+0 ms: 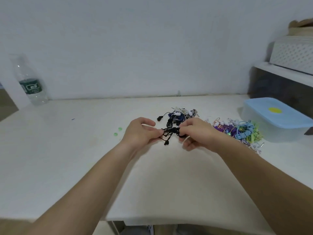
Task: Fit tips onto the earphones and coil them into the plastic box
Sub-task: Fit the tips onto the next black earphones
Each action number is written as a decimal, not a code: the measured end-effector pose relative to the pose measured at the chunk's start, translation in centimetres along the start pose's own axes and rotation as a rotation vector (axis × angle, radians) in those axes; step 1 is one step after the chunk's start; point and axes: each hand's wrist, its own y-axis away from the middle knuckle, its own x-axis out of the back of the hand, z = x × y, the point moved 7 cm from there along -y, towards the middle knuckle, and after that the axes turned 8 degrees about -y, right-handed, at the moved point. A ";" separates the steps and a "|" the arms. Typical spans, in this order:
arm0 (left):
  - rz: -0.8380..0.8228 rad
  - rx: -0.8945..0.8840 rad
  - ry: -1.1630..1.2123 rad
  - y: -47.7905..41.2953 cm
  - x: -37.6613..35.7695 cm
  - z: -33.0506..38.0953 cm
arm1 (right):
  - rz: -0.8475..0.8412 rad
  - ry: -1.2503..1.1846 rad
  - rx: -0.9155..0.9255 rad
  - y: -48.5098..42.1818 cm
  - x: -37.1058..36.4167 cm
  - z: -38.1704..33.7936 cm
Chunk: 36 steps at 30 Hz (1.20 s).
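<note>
- White table (67,167), white wall behind.
- Left hand (141,133) and right hand (194,134) pinch black earphones (170,130) between curled fingers, above table.
- Lidded box (277,119) far right, beside the cable pile (237,131).

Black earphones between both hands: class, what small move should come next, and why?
Probably wind the dangling earbud into the coil: the left hand and right hand pinch the black earphones as a bundle, one end hangs loose, and the plastic box is lidded.
</note>
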 end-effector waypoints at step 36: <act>0.361 -0.303 -0.545 -5.1 5.2 4.3 | 0.120 -0.051 0.305 -4.5 -1.4 -2.0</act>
